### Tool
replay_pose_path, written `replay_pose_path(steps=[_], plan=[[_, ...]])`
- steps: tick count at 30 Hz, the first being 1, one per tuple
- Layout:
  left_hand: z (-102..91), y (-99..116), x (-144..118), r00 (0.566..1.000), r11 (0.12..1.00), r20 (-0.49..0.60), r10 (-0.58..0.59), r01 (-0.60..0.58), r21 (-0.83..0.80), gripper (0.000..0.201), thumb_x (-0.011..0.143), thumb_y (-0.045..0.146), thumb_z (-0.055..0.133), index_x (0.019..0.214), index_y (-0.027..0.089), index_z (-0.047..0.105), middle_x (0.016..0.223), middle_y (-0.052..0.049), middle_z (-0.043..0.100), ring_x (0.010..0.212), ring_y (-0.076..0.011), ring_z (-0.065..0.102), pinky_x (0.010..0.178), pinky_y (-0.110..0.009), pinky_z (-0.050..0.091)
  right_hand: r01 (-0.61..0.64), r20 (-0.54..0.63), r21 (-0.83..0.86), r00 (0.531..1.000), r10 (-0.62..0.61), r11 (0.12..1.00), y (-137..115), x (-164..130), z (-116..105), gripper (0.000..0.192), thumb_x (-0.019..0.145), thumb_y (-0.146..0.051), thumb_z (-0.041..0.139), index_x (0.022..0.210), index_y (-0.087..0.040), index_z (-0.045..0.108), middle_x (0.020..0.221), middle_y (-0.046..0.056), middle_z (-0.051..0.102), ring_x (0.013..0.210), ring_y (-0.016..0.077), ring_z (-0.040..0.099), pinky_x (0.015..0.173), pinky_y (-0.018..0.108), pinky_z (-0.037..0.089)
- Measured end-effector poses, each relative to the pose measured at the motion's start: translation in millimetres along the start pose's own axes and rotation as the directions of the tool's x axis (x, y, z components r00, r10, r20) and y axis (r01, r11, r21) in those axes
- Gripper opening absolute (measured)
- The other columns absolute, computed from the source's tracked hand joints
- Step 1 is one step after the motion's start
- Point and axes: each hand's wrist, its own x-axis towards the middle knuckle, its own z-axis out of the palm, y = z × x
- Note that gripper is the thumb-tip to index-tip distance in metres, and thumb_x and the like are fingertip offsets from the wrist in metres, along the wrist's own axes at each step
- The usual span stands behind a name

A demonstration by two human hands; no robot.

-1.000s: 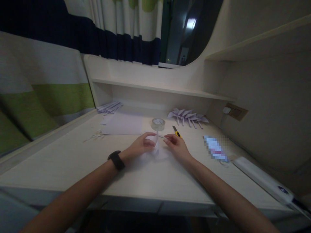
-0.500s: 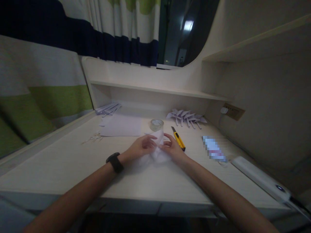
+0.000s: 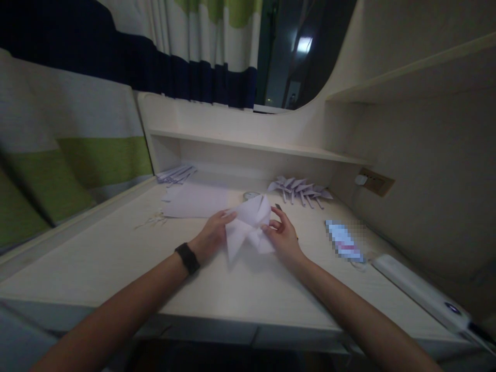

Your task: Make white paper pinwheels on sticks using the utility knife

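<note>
A white paper pinwheel (image 3: 250,219) is held up over the middle of the desk, its folded blades spread and facing me. My left hand (image 3: 212,235) pinches its left edge between thumb and fingers. On the other side, my right hand (image 3: 284,235) grips it with the thumb near the centre and the index finger raised along the edge. Just behind the paper shows the top of a roll of clear tape (image 3: 251,196). A utility knife (image 3: 278,206) lies behind my right hand, mostly covered by it.
Several finished paper pinwheels (image 3: 297,188) lie at the back right. White paper sheets (image 3: 196,200), rolled paper sticks (image 3: 176,174) and small thin pieces (image 3: 153,219) are on the left. To the right are a phone (image 3: 344,241) and a long white device (image 3: 420,289). A shelf (image 3: 248,144) spans the back.
The pinwheel has been turned and opened out toward me, its blades now spread. My left hand has shifted left, to its edge. The paper and right hand now cover most of the knife.
</note>
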Motion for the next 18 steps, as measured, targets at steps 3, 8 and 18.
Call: replay_pose_path(steps=[3,8,18], plan=[[1.7,-2.6,-1.1,0.999,0.994,0.020,0.040,-0.038,-0.102,0.046,0.065,0.032,0.078,0.102,0.015,0.056,0.094,-0.010,0.067,0.072,-0.0188,0.064,0.065,-0.030,0.051,-0.021,0.031,-0.035,0.999,0.022,0.999,6.8,1.7,-0.7,0.074,0.064,-0.042,0.076,0.125,-0.026,0.039,0.077,-0.002,0.062,0.055,0.0122,0.057,0.049,0.023,0.045],[-7.3,-10.1,5.1,0.978,0.992,-0.183,0.096,-0.108,-0.060,0.062,0.056,0.018,0.083,0.106,0.020,0.047,0.093,-0.006,0.065,0.076,-0.0193,0.065,0.069,-0.032,0.052,0.221,0.020,-0.289,0.974,-0.225,0.931,-10.3,6.7,-15.5,0.059,0.073,-0.047,0.068,0.124,-0.026,0.046,0.098,0.005,0.060,0.077,0.0154,0.059,0.065,0.029,0.048],[-7.3,-9.7,6.5,0.952,0.967,-0.241,0.187,-0.136,0.214,0.067,0.054,0.016,0.080,0.113,0.019,0.046,0.100,-0.007,0.061,0.090,-0.0226,0.061,0.076,-0.034,0.050,0.668,0.650,-0.562,0.721,-0.238,0.489,-51.6,-12.0,-20.1,0.050,0.068,-0.041,0.076,0.113,-0.025,0.061,0.114,0.009,0.052,0.100,0.0215,0.053,0.083,0.036,0.046]])
